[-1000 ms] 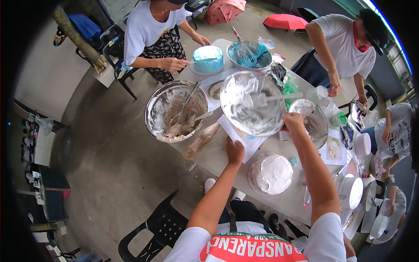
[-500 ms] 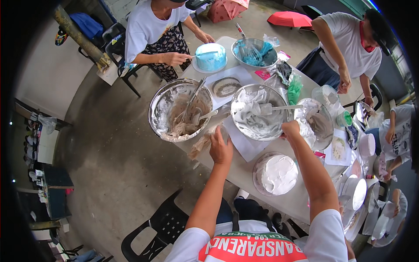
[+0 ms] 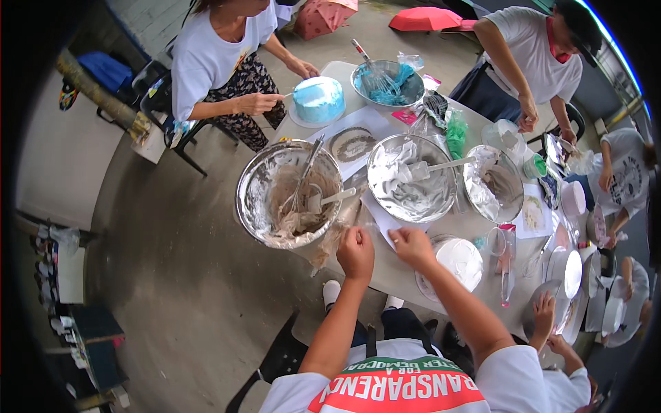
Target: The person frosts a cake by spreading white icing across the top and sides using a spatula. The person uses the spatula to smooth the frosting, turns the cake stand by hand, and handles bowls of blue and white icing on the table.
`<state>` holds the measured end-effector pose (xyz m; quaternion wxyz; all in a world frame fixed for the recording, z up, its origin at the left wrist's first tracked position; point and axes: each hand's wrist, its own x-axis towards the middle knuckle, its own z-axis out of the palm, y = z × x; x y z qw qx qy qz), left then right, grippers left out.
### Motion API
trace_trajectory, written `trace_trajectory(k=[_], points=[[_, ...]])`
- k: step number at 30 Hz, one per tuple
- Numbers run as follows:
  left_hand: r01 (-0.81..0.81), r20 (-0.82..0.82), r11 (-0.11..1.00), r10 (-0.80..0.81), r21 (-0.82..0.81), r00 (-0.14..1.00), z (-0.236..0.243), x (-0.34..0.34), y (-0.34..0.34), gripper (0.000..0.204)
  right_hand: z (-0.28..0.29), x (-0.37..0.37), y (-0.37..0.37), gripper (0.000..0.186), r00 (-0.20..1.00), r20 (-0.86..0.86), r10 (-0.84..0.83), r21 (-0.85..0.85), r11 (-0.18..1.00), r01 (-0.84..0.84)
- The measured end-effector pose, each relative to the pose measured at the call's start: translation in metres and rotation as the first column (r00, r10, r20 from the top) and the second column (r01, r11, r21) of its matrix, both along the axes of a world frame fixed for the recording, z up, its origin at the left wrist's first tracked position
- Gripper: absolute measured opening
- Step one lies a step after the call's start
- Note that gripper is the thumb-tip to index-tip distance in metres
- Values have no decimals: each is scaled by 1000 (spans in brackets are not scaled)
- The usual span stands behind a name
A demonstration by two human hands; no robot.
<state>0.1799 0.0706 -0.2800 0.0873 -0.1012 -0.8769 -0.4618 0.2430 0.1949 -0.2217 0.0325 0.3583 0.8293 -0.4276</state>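
My left hand (image 3: 354,251) is closed on the plastic piping bag of brown frosting (image 3: 323,251), below the brown frosting bowl (image 3: 288,193). My right hand (image 3: 411,248) is closed, apparently pinching the clear end of that bag, over white paper (image 3: 382,206). Just right of it is a white frosted cake (image 3: 460,265) on a round board. Above my hands is a steel bowl of white frosting with a spatula (image 3: 412,175); another bowl (image 3: 492,182) holds white and brown frosting.
Co-workers stand at the upper left (image 3: 220,69) and upper right (image 3: 516,76); others work along the right. The table (image 3: 385,275) holds a blue cake (image 3: 318,100), blue frosting bowl (image 3: 387,82), green piping bag (image 3: 456,134) and more cakes. A black chair (image 3: 279,347) stands below left.
My right hand has released the steel bowl's rim and moved down beside my left hand. My left hand has shifted from the paper to the piping bag. The bowl now rests on the table.
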Motion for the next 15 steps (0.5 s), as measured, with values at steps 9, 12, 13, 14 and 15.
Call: trace_trajectory(k=[9, 12, 13, 14, 15], points=[[374, 121, 927, -374, 23, 919, 8, 1, -93, 33, -103, -40, -60, 44, 924, 84, -374, -206, 901, 383], [239, -90, 946, -263, -218, 961, 4, -7, -101, 51, -136, -21, -61, 38, 920, 2, -392, -38, 919, 392], [239, -42, 953, -251, -184, 967, -7, -9, -106, 60, -133, -23, -67, 38, 920, 1, -392, -43, 919, 392], [234, -48, 954, -247, -187, 968, -18, -11, -109, 60, -122, -28, -74, 33, 916, 39, -400, -24, 916, 401], [182, -25, 960, -192, -214, 981, -28, -11, -110, 60, -111, -32, -80, 29, 911, 76, -405, -4, 913, 407]])
